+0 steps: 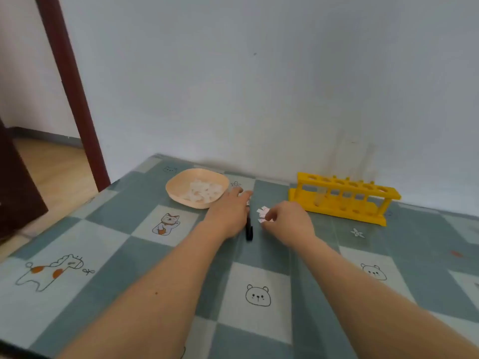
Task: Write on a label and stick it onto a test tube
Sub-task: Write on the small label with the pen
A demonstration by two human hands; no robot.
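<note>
**labnewbie:** ok so where's everything sitting? Both hands are reaching out over the counter (pixel 259 255). The left hand (pixel 229 216) is lying palm down, fingers spread flat, right beside the black marker (pixel 249 230), maybe touching it, but it isn't gripping anything as far as I can see. The right hand (pixel 289 221) is curling its fingertips (pixel 268 217) onto the little pile of labels (pixel 263 215). Can't tell if it's actually pinching one yet.

**tubeguy:** Looks like picking a label is the step going on. The test tube (pixel 320 198) is standing in the yellow rack (pixel 342 198) at about 2 o'clock from the labels, near but not touching. It's clear and pretty hard to see. The dish (pixel 181 193) of white bits is sitting at 10 o'clock.

**labnewbie:** what's likely to go wrong?

**tubeguy:** My guess: those labels are overlapping, so two could be lifting together. Also the marker is lying loose, so a nudge from the left hand could be sending it rolling. And a clumsy reach could be knocking the rack.
</note>
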